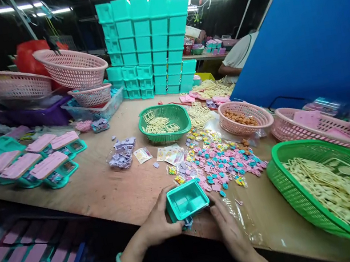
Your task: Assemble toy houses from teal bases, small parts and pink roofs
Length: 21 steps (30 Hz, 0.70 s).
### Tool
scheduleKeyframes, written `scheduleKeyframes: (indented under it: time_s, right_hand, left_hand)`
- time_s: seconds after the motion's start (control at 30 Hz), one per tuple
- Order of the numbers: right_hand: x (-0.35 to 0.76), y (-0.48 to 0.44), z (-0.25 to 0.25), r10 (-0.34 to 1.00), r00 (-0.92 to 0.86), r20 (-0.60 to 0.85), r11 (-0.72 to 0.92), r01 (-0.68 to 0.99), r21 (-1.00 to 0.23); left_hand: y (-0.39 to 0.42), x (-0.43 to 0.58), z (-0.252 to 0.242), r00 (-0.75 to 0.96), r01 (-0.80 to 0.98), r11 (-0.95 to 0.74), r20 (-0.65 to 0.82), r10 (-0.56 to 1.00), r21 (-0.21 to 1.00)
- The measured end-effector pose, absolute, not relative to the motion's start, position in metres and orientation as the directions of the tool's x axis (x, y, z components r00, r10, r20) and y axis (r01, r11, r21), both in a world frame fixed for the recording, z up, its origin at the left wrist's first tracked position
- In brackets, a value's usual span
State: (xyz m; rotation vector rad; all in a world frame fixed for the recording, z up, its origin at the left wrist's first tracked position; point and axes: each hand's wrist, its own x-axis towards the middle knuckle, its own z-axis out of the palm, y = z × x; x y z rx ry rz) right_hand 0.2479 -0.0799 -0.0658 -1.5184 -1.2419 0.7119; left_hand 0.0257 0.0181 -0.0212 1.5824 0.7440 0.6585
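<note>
My left hand (160, 221) is wrapped round the left side of a small open teal plastic box (187, 200) at the table's near edge. A small greyish piece peeks out under the box's front. Resting against the box's right side, my right hand (229, 229) has its fingers stretched fairly flat on the tabletop. Just beyond the box lies a heap of small pink, blue and yellow plastic pieces (221, 161) on clear film.
A green basket (338, 192) of cream plastic frames sits at the right, another green basket (164, 124) mid-table. Pink baskets (245, 118), stacked teal boxes (149, 45), finished pink-lidded teal boxes (32, 165) at left, a blue board (312, 25), and a person behind it.
</note>
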Motion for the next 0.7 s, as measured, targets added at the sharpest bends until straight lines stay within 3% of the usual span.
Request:
scheduleKeyframes:
  time_s: [0.17,0.33,0.47,0.53,0.6,0.7]
  right_hand:
    - [0.247,-0.083,-0.070,0.933,0.228,0.277,0.107,0.561,-0.821]
    - [0.266,-0.054,-0.050,0.854,0.247,0.458,0.207,0.646,-0.734]
    - [0.277,0.010,-0.023,0.841,0.027,0.540,0.353,0.729,-0.586]
    - [0.267,0.059,-0.007,0.863,-0.217,0.456,0.439,0.768,-0.466]
    - [0.245,0.112,0.005,0.847,-0.487,0.215,0.530,0.804,-0.271]
    - [0.204,0.180,0.011,0.767,-0.634,0.101,0.640,0.742,-0.200]
  left_hand:
    - [0.050,0.001,-0.026,0.699,0.133,-0.036,-0.068,0.712,0.990]
    - [0.095,0.007,-0.017,0.324,0.250,-0.270,0.183,0.928,0.930]
    - [0.133,0.020,-0.004,0.193,0.305,-0.320,0.271,0.943,0.897]
    - [0.149,0.025,-0.002,0.152,0.301,-0.295,0.260,0.954,0.907]
    - [0.159,0.028,-0.003,0.114,0.282,-0.255,0.232,0.966,0.925]
    - [0.154,0.028,-0.009,0.034,0.230,-0.169,0.166,0.986,0.958]
